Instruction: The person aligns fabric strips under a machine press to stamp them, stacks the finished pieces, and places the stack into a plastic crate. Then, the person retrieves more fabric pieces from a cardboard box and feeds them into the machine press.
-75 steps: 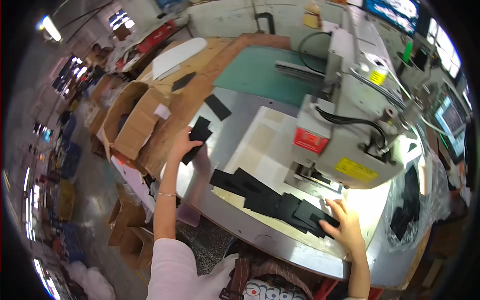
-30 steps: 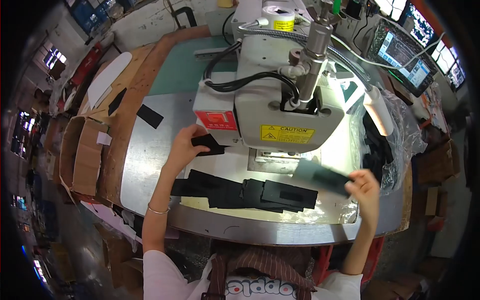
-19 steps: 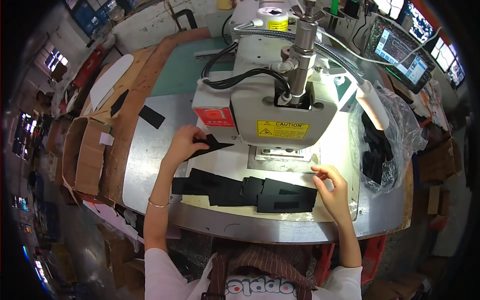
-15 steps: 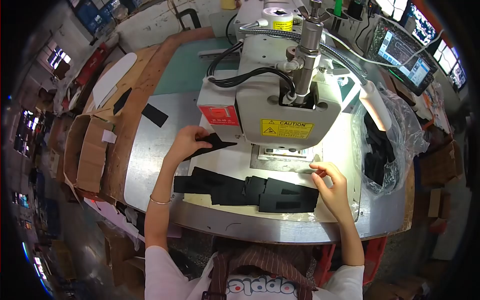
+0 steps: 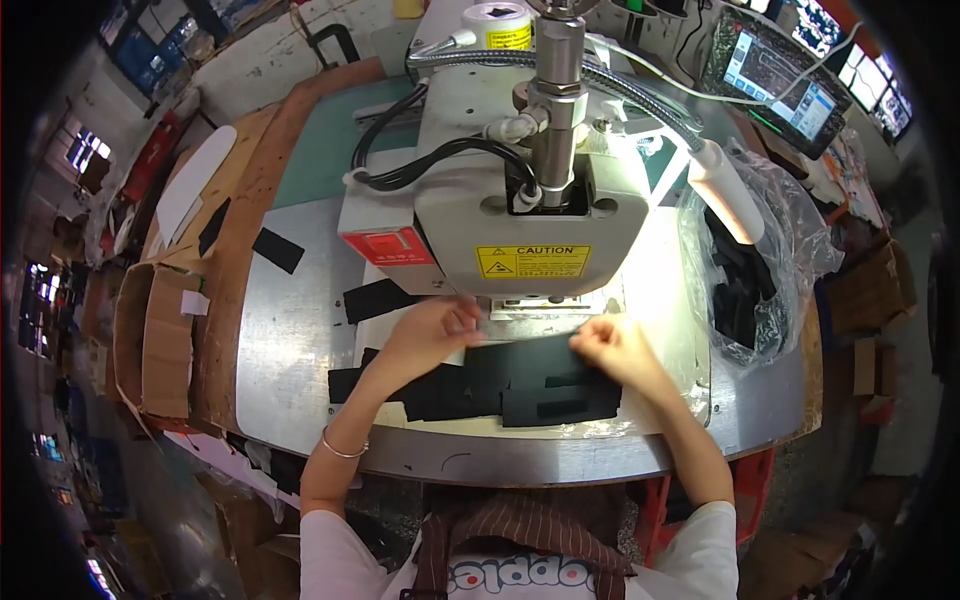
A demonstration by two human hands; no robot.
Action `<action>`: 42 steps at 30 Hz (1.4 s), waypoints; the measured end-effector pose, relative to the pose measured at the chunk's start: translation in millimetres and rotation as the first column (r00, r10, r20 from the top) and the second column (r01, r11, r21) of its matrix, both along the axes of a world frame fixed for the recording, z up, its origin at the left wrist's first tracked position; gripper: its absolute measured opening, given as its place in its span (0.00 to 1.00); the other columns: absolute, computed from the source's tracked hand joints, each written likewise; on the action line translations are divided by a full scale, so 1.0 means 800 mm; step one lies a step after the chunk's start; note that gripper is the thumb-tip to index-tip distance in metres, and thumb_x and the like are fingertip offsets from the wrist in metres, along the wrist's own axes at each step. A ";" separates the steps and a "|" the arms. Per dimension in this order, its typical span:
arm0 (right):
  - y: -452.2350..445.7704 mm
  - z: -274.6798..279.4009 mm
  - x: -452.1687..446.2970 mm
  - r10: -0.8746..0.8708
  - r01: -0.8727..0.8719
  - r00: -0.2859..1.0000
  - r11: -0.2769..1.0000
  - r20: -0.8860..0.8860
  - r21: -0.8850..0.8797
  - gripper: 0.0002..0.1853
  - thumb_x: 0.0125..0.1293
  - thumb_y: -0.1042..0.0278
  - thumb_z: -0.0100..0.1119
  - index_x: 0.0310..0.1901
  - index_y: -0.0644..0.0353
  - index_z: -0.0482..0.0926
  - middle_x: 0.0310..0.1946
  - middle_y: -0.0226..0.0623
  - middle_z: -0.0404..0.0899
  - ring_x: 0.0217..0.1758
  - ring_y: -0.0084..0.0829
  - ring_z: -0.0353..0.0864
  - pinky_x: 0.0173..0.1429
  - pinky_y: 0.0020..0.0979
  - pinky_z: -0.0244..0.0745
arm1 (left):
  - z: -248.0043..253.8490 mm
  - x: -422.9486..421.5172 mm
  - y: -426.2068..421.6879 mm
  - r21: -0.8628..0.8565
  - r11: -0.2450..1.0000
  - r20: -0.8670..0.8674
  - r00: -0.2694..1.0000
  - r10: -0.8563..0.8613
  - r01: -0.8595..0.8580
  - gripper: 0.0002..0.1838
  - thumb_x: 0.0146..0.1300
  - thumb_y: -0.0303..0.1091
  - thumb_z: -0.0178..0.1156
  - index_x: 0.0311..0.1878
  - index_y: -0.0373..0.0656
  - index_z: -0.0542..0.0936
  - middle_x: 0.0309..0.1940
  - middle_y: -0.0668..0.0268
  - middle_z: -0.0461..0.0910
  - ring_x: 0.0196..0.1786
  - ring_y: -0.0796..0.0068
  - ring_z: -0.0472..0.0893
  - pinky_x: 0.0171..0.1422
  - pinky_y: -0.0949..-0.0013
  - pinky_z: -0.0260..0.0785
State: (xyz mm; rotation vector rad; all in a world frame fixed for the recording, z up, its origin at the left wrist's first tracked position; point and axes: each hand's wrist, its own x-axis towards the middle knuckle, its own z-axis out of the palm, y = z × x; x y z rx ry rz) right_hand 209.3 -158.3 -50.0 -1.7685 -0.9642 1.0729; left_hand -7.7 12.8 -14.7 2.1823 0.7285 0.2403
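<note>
A flat black fabric piece (image 5: pixel 530 356) stretches between my hands, above a row of overlapping black fabric pieces (image 5: pixel 560 405) at the table's front. My right hand (image 5: pixel 618 352) pinches its upper right corner. At its left end is my left hand (image 5: pixel 435 335), fingers curled and smeared by motion; whether they grip the fabric cannot be made out. Behind my left hand another black fabric piece (image 5: pixel 378 300) lies on the work surface. Just beyond my hands stands the sewing machine head (image 5: pixel 530 240), its metal clamp frame (image 5: pixel 545 306) low over the plate.
One dark piece (image 5: pixel 278 251) lies on the metal table (image 5: pixel 290 340) at left, near a cardboard box (image 5: pixel 165 340). A clear plastic bag (image 5: pixel 790 270) with black material sits at right, below a lamp (image 5: pixel 725 190). Behind it is a control screen (image 5: pixel 780 85).
The black piece my left hand held now lies at the left, let go. My left hand has moved right and toward me. My right hand has moved slightly left and taken hold of a black piece.
</note>
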 end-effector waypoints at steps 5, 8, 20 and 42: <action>0.018 -0.024 0.045 -0.226 0.208 0.965 0.968 0.133 0.139 0.10 0.58 0.74 0.58 0.21 0.64 0.71 0.14 0.25 0.66 0.19 0.17 0.61 0.24 0.26 0.59 | -0.033 -0.009 0.013 0.253 0.962 0.054 0.991 -0.122 0.105 0.09 0.57 0.25 0.56 0.42 0.40 0.77 0.38 0.63 0.78 0.47 0.61 0.72 0.53 0.64 0.65; 0.029 -0.020 0.046 -0.229 0.169 0.920 0.964 0.317 0.207 0.10 0.59 0.73 0.58 0.23 0.65 0.71 0.13 0.28 0.64 0.18 0.18 0.61 0.24 0.26 0.59 | -0.031 -0.002 0.003 0.317 0.921 -0.010 0.972 -0.234 0.225 0.15 0.55 0.20 0.53 0.47 0.41 0.74 0.41 0.64 0.77 0.49 0.61 0.72 0.56 0.64 0.64; -0.027 0.006 0.018 -0.213 -0.152 0.647 0.905 0.733 0.397 0.13 0.56 0.70 0.62 0.43 0.62 0.79 0.35 0.38 0.76 0.41 0.37 0.73 0.46 0.34 0.69 | -0.032 -0.008 -0.008 0.697 0.652 -0.106 0.943 -0.317 0.298 0.18 0.51 0.23 0.57 0.48 0.43 0.73 0.50 0.71 0.74 0.47 0.69 0.73 0.52 0.66 0.66; -0.055 0.000 0.093 -0.347 0.058 0.572 0.921 0.743 0.386 0.12 0.56 0.76 0.53 0.44 0.65 0.76 0.39 0.46 0.76 0.47 0.45 0.73 0.51 0.41 0.68 | -0.035 0.001 0.000 0.639 0.718 -0.035 0.943 -0.330 0.275 0.24 0.48 0.21 0.57 0.52 0.43 0.75 0.31 0.71 0.78 0.45 0.66 0.74 0.52 0.58 0.67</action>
